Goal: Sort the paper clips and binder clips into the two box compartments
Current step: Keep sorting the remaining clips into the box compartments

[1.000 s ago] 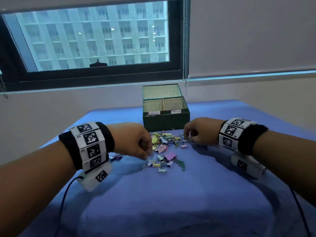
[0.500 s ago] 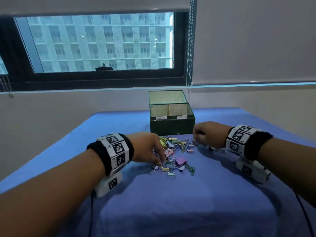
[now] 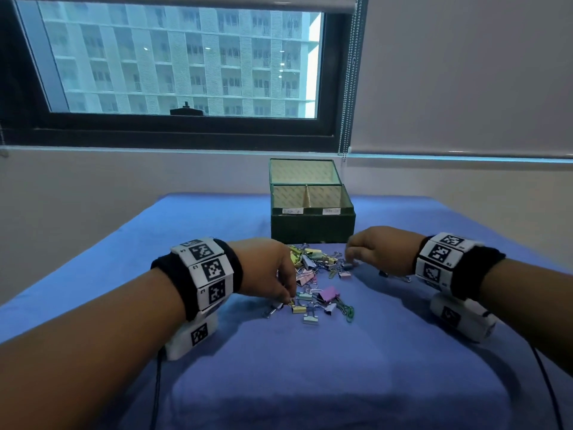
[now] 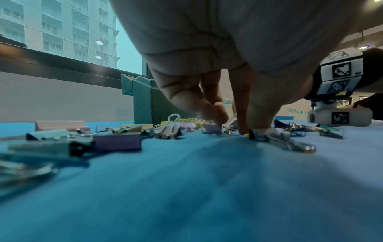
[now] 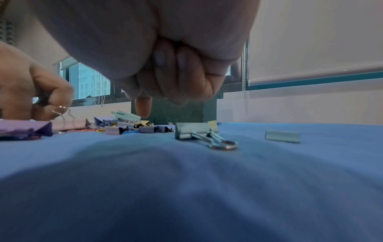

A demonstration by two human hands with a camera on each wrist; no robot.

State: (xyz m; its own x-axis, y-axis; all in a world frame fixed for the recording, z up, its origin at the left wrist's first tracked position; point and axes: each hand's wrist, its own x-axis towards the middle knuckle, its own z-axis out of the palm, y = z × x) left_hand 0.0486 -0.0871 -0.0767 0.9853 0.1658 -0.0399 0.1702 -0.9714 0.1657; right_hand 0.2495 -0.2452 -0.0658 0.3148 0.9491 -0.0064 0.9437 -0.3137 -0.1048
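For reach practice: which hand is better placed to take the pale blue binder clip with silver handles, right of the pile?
Right. The right hand hovers beside the pale blue metal binder clip; the left hand has its fingertips down at the near left edge of the clip pile, farther away.

A matt blue cloth (image 3: 310,367) covers the bench, smooth with soft folds. The dark green two-compartment box (image 3: 312,228) has a rough, fabric-like outside and a pale patterned paper lining, with small white paper labels (image 3: 292,211) on its front rim. The pastel painted metal binder clips (image 3: 329,293) look satin, their silver wire handles (image 5: 217,142) glossy. The wrist bands (image 3: 207,271) are black cloth with matt white printed tags.
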